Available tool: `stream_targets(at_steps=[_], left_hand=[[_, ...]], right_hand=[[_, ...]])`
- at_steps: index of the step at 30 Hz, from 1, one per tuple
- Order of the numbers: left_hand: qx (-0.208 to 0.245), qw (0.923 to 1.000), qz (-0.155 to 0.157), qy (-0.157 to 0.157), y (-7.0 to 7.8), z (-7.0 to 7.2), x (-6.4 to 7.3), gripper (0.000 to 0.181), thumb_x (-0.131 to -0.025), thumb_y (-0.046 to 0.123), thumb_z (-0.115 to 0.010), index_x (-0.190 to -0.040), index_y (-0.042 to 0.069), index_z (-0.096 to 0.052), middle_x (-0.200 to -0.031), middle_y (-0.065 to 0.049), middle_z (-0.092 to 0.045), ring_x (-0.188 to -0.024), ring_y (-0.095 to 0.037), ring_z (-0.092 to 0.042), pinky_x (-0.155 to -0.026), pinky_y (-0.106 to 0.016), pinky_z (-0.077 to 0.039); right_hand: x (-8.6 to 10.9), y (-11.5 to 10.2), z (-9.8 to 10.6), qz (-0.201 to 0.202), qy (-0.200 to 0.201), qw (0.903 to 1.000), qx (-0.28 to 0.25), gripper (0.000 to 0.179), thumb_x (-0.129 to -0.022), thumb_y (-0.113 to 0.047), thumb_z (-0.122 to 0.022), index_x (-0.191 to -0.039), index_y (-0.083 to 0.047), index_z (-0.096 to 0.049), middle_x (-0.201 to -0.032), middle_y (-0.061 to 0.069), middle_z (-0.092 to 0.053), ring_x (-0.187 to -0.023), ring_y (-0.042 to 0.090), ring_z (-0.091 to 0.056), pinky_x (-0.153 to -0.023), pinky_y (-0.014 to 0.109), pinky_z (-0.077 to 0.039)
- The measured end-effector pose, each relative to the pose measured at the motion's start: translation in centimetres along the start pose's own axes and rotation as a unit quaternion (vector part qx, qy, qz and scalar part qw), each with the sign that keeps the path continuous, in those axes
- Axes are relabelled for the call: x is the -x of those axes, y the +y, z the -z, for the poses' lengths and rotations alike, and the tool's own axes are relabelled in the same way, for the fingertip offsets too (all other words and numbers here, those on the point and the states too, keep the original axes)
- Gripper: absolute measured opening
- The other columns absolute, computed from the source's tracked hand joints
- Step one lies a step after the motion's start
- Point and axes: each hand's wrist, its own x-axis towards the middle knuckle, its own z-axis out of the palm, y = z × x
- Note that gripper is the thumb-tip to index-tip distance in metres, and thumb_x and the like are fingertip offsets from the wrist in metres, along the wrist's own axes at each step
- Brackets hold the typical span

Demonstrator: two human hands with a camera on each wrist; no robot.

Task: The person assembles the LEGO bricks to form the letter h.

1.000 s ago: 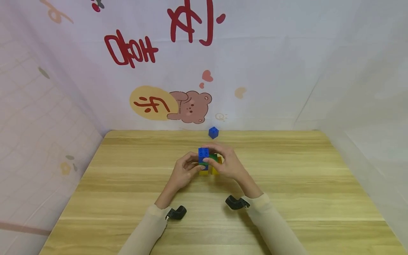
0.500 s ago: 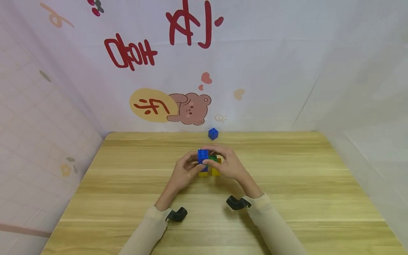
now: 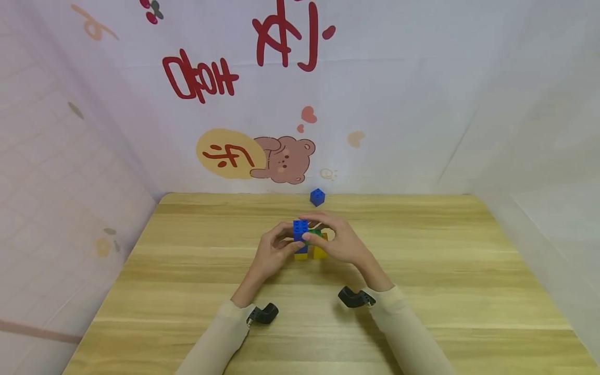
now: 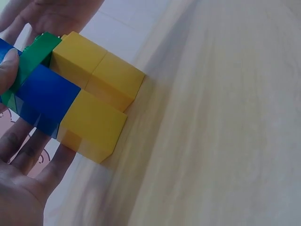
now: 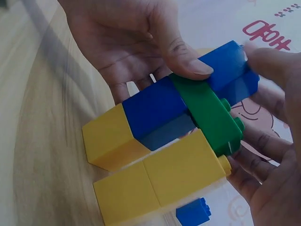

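The main risk at this point is judged to be misalignment. Uneven pressure from the right hand (image 3: 344,242) could seat the upper blue brick (image 5: 223,63) askew or tip the green brick (image 5: 202,106) beneath it. A second risk is separation: a gap divides the front column from the yellow column (image 5: 181,165), so side load could pry the green brick, which spans both, off either one. Slackening of the left hand (image 3: 272,253) could allow the assembly to rotate on the table (image 3: 197,291). The views do not confirm whether every joint is fully seated.

The assembly stands upright on the table between the hands. The left fingers and thumb are curled round the front column, which consists of a yellow base brick (image 5: 110,134), the lower blue brick (image 5: 153,106), the green brick and the upper blue brick. The left thumb bears near the joint of green and upper blue. The right thumb and fingers hold the upper blue brick from opposite sides in a narrow grip. A loose blue brick (image 3: 317,197) lies beyond the fingers, near the rear edge.
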Motion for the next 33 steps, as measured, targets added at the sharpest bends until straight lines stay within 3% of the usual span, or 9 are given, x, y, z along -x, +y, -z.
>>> stream_targets(at_steps=[11,16,24,33], left_hand=[[-0.016,0.9998,0.011,0.007,0.0,0.6,0.1,0.031,-0.094,0.009,-0.075,-0.123,0.007,-0.065,-0.121,-0.017,-0.069,-0.111,-0.030,-0.065,-0.099,-0.034,-0.060],[-0.019,0.9995,0.021,0.013,-0.1,1.0,0.1,0.031,-0.094,0.008,-0.075,-0.123,0.008,-0.066,-0.120,-0.017,-0.069,-0.109,-0.029,-0.065,-0.099,-0.032,-0.060],[-0.022,0.9996,0.017,0.009,-0.4,1.0,-0.1,0.032,-0.094,0.008,-0.074,-0.124,0.007,-0.065,-0.120,-0.017,-0.070,-0.108,-0.027,-0.066,-0.097,-0.030,-0.060],[-0.025,0.9995,0.013,0.017,-0.5,1.0,-0.1,0.032,-0.093,0.008,-0.075,-0.123,0.008,-0.066,-0.118,-0.016,-0.070,-0.105,-0.021,-0.065,-0.095,-0.031,-0.061]], right_hand=[[0.3,1.4,0.7,-0.062,0.037,0.9970,0.027,0.046,-0.101,-0.037,-0.067,-0.144,-0.023,-0.058,-0.141,0.001,-0.063,-0.127,0.030,-0.061,-0.108,0.050,-0.053],[0.1,2.5,1.1,-0.085,0.052,0.9946,0.028,0.052,-0.100,-0.036,-0.068,-0.148,-0.020,-0.054,-0.143,0.005,-0.060,-0.129,0.035,-0.059,-0.110,0.051,-0.052],[-0.5,4.5,2.3,-0.087,0.069,0.9927,0.046,0.055,-0.099,-0.032,-0.070,-0.148,-0.014,-0.052,-0.147,0.014,-0.057,-0.127,0.036,-0.059,-0.107,0.051,-0.054],[-1.7,6.3,3.2,-0.104,0.067,0.9916,0.039,0.064,-0.097,-0.032,-0.072,-0.150,-0.005,-0.048,-0.149,0.019,-0.054,-0.130,0.041,-0.057,-0.108,0.055,-0.052]])
